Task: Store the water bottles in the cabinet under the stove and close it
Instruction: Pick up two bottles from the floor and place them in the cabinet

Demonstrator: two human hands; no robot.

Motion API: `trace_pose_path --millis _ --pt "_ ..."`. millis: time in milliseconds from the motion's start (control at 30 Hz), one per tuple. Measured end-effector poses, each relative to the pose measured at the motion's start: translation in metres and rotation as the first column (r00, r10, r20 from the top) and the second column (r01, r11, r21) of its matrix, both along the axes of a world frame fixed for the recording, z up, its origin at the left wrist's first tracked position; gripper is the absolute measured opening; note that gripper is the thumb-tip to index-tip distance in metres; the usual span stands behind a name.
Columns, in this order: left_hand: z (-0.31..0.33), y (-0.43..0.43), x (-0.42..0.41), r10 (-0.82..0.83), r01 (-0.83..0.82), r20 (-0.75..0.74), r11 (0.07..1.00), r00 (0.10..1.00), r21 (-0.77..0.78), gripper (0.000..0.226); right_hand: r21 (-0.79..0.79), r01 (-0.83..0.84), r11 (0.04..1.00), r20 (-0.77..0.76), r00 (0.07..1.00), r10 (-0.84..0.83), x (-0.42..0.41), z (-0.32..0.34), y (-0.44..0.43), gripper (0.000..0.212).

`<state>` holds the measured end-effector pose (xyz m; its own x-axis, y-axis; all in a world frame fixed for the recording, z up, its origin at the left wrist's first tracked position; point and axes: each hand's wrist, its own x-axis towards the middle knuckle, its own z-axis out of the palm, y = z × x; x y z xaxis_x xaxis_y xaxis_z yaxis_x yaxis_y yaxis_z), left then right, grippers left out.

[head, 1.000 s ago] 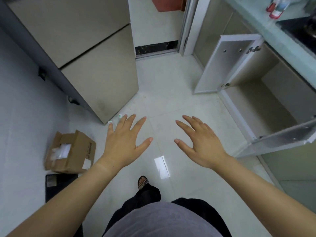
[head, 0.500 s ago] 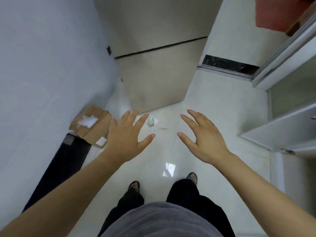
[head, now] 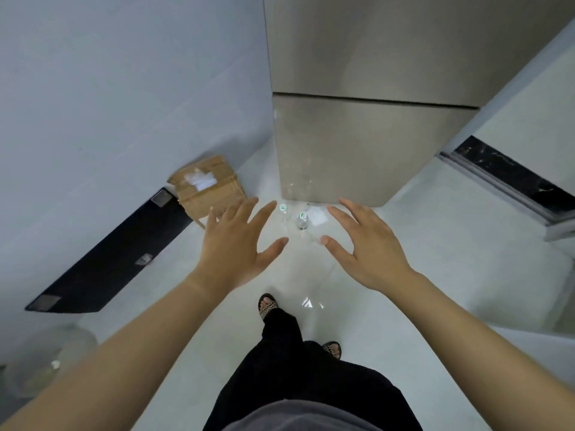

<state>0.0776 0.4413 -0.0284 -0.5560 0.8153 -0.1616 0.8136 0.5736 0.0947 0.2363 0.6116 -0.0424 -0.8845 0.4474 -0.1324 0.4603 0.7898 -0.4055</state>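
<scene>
Two clear water bottles stand on the pale floor at the foot of the fridge. One bottle point(head: 302, 220) shows a white cap with a green mark; the other bottle point(head: 283, 209) stands just left of it with a green-and-white cap. My left hand point(head: 238, 244) hovers with spread fingers, left of and nearer me than the bottles, holding nothing. Right of the bottles my right hand point(head: 367, 244) is held out the same way, fingers spread and empty. Neither hand touches a bottle. The cabinet under the stove is out of view.
A tall beige fridge point(head: 357, 119) rises right behind the bottles. A torn cardboard box point(head: 207, 186) lies at the left against the grey wall, beside a flat black panel point(head: 109, 259). A clear plastic container point(head: 46, 362) sits at lower left. A dark door threshold point(head: 510, 181) runs at right.
My view has swung left, away from the open cabinet, to face the fridge. Both bottles have come into sight between my hands, which stay spread and empty.
</scene>
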Motion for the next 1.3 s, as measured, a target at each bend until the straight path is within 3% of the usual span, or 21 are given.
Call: trace_pose_path --millis 200,367,600,867,1000,1133,1300 --pt "-0.054 0.057 -0.037 -0.083 0.082 0.076 0.997 0.994 0.017 0.073 -0.006 0.070 0.998 0.038 0.997 -0.070 -0.012 -0.048 0.035 0.065" --pt "-0.157 0.090 -0.063 -0.048 0.052 0.110 0.998 0.993 -0.032 0.074 -0.079 0.067 0.995 0.086 0.994 -0.061 -0.035 -0.153 0.067 0.060" --pt "-0.406 0.116 -0.072 0.060 -0.047 0.181 0.996 0.982 -0.077 0.074 -0.129 0.022 0.991 0.213 0.977 0.006 -0.063 -0.407 0.103 0.061" --pt "-0.713 0.127 -0.098 -0.010 0.023 0.154 0.996 0.988 -0.083 0.074 -0.118 -0.002 0.993 0.242 0.970 0.031 -0.101 -0.697 0.115 0.058" --pt "-0.826 0.128 -0.118 -0.024 0.043 0.133 0.988 0.991 -0.145 0.070 -0.066 -0.005 0.998 0.267 0.963 0.022 -0.113 -0.806 0.116 0.061" --pt "-0.891 0.122 -0.132 -0.042 0.064 0.154 0.987 0.987 -0.145 0.065 -0.012 0.033 0.999 0.204 0.978 -0.030 -0.119 -0.864 0.109 0.061" --pt "-0.907 0.116 -0.124 -0.036 0.043 0.109 0.997 0.993 -0.059 0.061 -0.027 0.153 0.988 0.098 0.984 -0.149 -0.124 -0.878 0.102 0.065"
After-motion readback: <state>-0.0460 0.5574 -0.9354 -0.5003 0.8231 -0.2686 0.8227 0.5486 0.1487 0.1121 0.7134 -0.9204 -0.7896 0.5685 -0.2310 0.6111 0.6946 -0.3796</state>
